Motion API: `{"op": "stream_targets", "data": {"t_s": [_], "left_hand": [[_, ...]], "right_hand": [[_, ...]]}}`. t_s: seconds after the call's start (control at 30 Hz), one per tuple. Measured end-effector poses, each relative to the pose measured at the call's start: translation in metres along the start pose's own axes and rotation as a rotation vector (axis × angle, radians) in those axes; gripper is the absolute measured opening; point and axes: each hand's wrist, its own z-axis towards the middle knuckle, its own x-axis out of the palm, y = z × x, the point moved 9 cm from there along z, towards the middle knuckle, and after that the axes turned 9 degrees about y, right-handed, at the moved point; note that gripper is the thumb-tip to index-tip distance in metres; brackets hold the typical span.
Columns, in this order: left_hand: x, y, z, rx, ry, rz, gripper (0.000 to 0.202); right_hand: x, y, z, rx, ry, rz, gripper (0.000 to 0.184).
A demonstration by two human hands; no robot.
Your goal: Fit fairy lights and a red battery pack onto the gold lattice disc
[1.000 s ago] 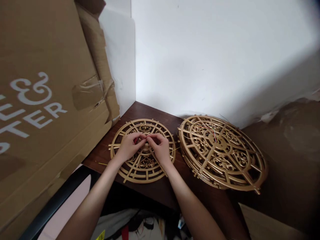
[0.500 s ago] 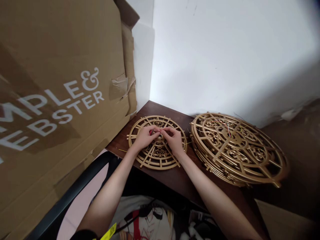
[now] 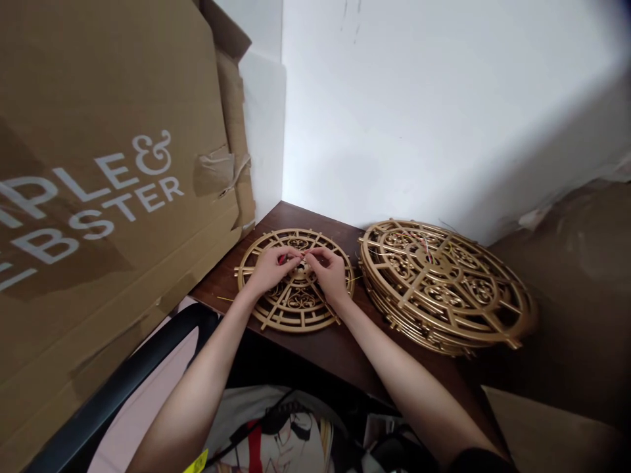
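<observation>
A round gold openwork metal frame [image 3: 302, 323] with scroll patterns lies flat on the dark brown table. Over its hub, my left hand [image 3: 270, 268] and my right hand [image 3: 329, 270] meet with thumbs and fingers pinched together. Between the fingertips shows a thin red strand [image 3: 304, 251] that looks like wire. More red shows by the left palm; its shape is mostly hidden. To the right rises a stack of similar gold round frames [image 3: 444, 276], with red, white and blue wires [image 3: 428, 253] coming out of the top one's centre.
A large cardboard box [image 3: 113, 263] with white lettering stands along the left. Behind the brown table [image 3: 315, 348] is a white wall [image 3: 394, 118]. A black curved chair part [image 3: 113, 374] is at lower left, and a cardboard flap [image 3: 537, 420] at lower right.
The view has shifted slightly, so everything appears further left. Both hands stay pinched together over the frame's hub, with only small finger movement.
</observation>
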Motion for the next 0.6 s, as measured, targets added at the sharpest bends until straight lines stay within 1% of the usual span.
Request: {"op": "stream_targets", "data": {"t_s": [0.13, 0.37, 0.5, 0.6], "left_hand": [[-0.0018, 0.0012, 0.0005, -0.010, -0.018, -0.015, 0.026], [-0.0030, -0.0012, -0.0001, -0.024, -0.016, -0.018, 0.025], [-0.0004, -0.0015, -0.0021, -0.042, 0.000, -0.141, 0.028], [0.0011, 0.0007, -0.0034, -0.061, 0.000, -0.231, 0.032]], "right_hand": [[0.0043, 0.0011, 0.0002, 0.001, 0.033, 0.047, 0.018], [0.0061, 0.0008, 0.0032, 0.025, 0.032, 0.066, 0.019], [0.0046, -0.0002, 0.0043, 0.022, 0.017, 0.054, 0.020], [0.0061, -0.0022, 0.0045, 0.029, 0.030, 0.051, 0.020]]}}
